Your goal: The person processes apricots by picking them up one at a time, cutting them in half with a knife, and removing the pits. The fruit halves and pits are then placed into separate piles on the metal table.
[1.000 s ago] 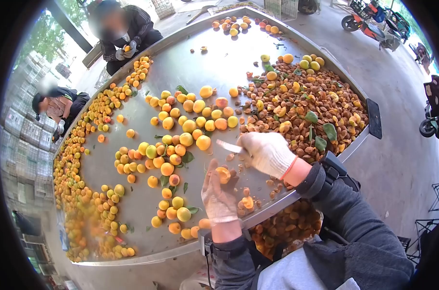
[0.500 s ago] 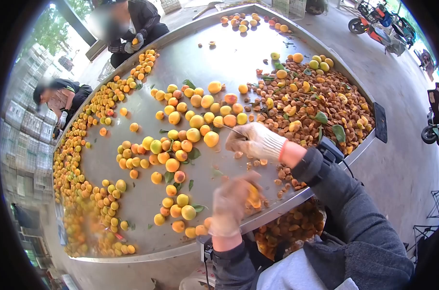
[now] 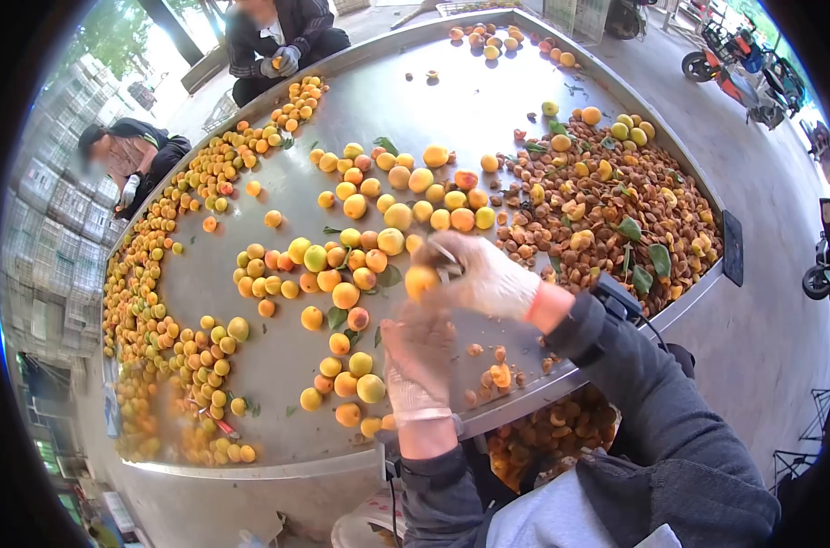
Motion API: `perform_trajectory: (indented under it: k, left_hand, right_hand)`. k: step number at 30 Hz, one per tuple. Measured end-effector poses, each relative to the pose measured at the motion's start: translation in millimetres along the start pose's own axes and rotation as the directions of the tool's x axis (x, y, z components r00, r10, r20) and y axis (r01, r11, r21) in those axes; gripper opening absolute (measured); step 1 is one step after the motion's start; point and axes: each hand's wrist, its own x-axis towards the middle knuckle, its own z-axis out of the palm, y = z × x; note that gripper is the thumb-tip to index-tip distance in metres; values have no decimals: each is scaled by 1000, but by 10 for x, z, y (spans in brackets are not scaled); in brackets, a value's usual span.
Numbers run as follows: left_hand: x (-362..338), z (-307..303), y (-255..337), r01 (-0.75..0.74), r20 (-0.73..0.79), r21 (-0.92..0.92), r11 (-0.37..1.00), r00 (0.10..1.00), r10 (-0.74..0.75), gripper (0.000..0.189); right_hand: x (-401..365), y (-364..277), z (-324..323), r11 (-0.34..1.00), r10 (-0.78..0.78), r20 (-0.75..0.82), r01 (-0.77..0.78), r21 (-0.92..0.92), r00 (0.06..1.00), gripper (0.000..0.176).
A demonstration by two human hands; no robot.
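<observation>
Two white knit gloves, both yours. Your right hand [image 3: 488,279] is closed: the fingers curl round a small knife [image 3: 446,259] whose short pale blade pokes out to the left. One apricot [image 3: 421,280] sits right at the fingertips, touching the glove. It is round, smooth and yellow-orange, and it is up off the table, over the near edge. Whether it is pinched or only pressed against the blade, you cannot tell.

Your left hand [image 3: 417,356] is just under that apricot with the fingers pointing up at it. It is motion-blurred, so how far it is open and whether it touches the fruit cannot be told.

The table [image 3: 451,100] is dull sheet steel, curved, with a raised rim. Loose apricots [image 3: 378,215] are spread across the middle, mostly yellow, some blushed red, a few green, with flat green leaves [image 3: 337,317] among them. On the right is a heap of pits [image 3: 616,196], brown, small and wrinkled, mixed with cut scraps. A few cut pieces [image 3: 499,374] lie near your left hand. Below the rim is a bin of orange halves [image 3: 547,429].

Your sleeves are dark grey and soft, with a black wrist band [image 3: 616,300] on the right one.

A long band of fruit [image 3: 150,301] runs down the left edge. Two other people [image 3: 282,36] sit at the far rim, one with gloved hands.
</observation>
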Motion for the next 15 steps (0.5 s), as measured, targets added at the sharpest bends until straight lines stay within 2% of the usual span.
perform_trajectory:
  k: [2,4,5,6,7,8,9,10,11,12,14,15]
  left_hand:
    - [-75,172,-22,113,266,-36,993,959,-99,48]
    - [-29,86,-85,80,296,27,996,951,-84,48]
    - [-16,43,-107,39,318,90,995,946,-66,48]
    - [-19,3,-121,41,322,85,995,944,-66,48]
    - [-58,25,-94,40,324,1,999,945,-38,50]
    - [-99,49,-71,37,322,-81,996,947,-9,52]
    - [-137,91,-62,35,324,-82,996,946,-7,52]
    - [-171,149,-64,3,307,-127,992,951,36,53]
    - [-193,189,-77,-27,290,-170,985,954,76,55]
    - [-196,192,-99,-24,296,-167,986,953,73,55]
    - [-206,183,-144,-65,333,-125,990,937,103,55]
    - [-235,191,-160,-61,336,-123,991,937,100,55]
  right_hand:
    - [-241,-180,-61,984,-109,123,125,-130,986,44]
    - [-348,-275,-122,928,-73,183,134,-347,980,39]
    - [-399,-328,-160,925,-71,181,133,-355,981,39]
    - [-447,-382,-198,904,-138,51,147,-401,989,32]
    - [-487,-412,-228,881,-211,-73,157,-447,975,24]
    - [-557,-397,-248,879,-214,-70,160,-450,974,24]
    - [-663,-362,-248,967,-39,-87,16,-253,995,17]
    - [-764,-344,-216,989,137,-67,-140,-45,988,10]
    - [-870,-347,-151,989,141,-16,-142,-30,990,8]
    - [-943,-378,-119,990,107,22,-104,-100,994,14]
    - [-1019,-319,-27,976,215,66,-216,11,974,18]
    - [-1024,-321,-17,976,216,61,-217,11,975,18]
